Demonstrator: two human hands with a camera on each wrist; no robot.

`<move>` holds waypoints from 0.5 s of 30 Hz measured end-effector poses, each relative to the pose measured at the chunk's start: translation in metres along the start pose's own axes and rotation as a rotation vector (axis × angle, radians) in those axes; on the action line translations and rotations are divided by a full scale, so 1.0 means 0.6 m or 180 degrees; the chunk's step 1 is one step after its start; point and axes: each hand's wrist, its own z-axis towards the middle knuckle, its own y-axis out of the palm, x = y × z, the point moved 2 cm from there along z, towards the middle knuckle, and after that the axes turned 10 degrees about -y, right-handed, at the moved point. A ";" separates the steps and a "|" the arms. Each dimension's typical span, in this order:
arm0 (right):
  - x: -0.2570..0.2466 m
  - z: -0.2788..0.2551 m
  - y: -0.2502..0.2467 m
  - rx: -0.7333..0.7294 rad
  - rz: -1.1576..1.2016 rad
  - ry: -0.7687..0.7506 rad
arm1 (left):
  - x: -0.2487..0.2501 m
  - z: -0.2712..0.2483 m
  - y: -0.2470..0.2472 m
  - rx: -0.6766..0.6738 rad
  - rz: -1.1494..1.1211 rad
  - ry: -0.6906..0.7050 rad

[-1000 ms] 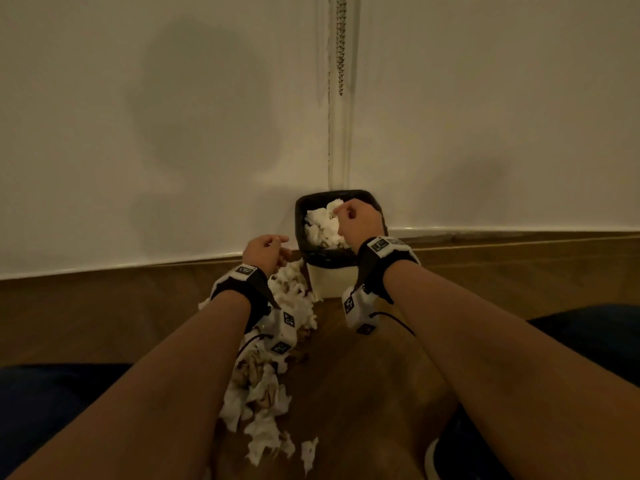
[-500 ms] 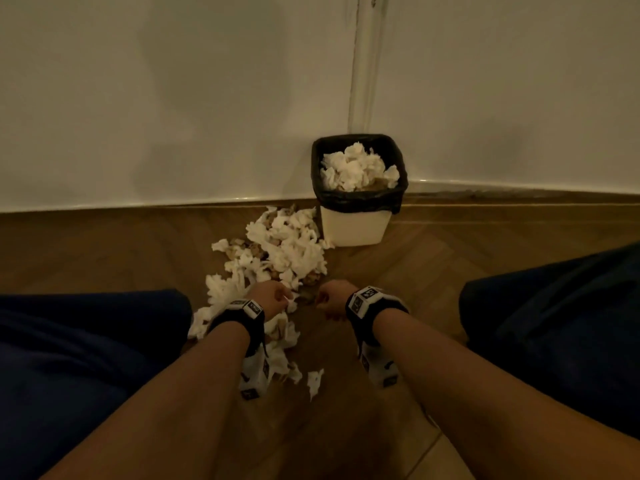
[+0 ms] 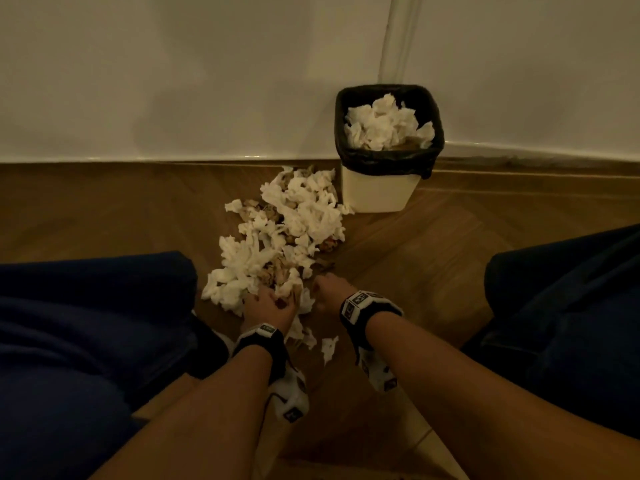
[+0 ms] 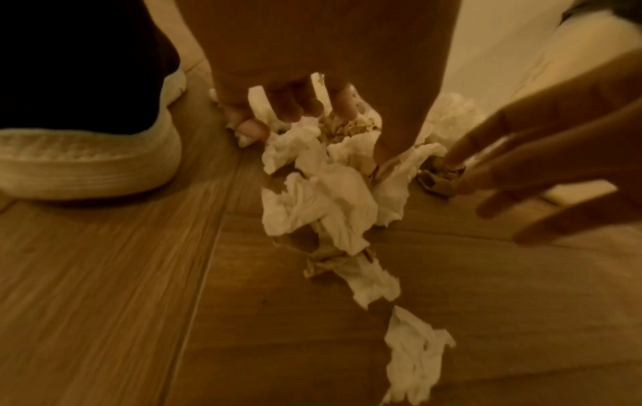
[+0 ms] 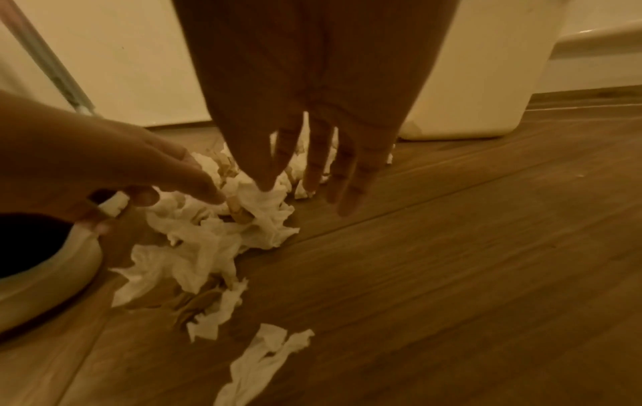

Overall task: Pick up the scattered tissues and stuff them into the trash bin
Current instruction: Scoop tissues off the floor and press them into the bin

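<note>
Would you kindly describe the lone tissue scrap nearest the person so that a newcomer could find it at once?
Start at the trash bin against the wall and follow the pile of tissues down the wooden floor toward the person. Just past the left hand, between the two wrists, lies the lone tissue scrap. Unlike its neighbours, it lies apart from the heap, a thin twisted strip on bare boards.

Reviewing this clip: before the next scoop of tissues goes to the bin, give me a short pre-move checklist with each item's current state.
1. Left hand on the tissue pile: ok, fingers curl into tissues.
2. Right hand ready: ok, fingers extended at the pile's edge, holding nothing.
3. Trash bin upright, opening clear: ok.
4. Room in the bin: not ok, tissues already reach the rim; stuffing likely needed.
5. Stray tissue near the wrists gathered: not ok, lying apart.
6. Firmness of the left grip: cannot tell.
</note>
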 end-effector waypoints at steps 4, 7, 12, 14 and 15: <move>-0.018 0.014 0.005 0.0008 -0.0508 -0.0478 | -0.025 -0.007 0.023 -0.0575 0.0143 -0.0439; -0.039 0.024 0.019 0.0019 -0.0794 -0.0772 | -0.029 -0.009 0.038 -0.1011 0.0379 -0.0573; -0.053 0.036 0.042 -0.0105 -0.1063 -0.0918 | -0.033 -0.010 0.053 -0.0745 0.0255 -0.0055; -0.051 0.040 0.047 -0.0131 -0.1212 -0.0942 | -0.038 -0.006 0.057 -0.0727 0.0314 -0.0040; -0.049 0.041 0.048 -0.0154 -0.1274 -0.0937 | -0.037 -0.003 0.057 -0.0727 0.0360 -0.0019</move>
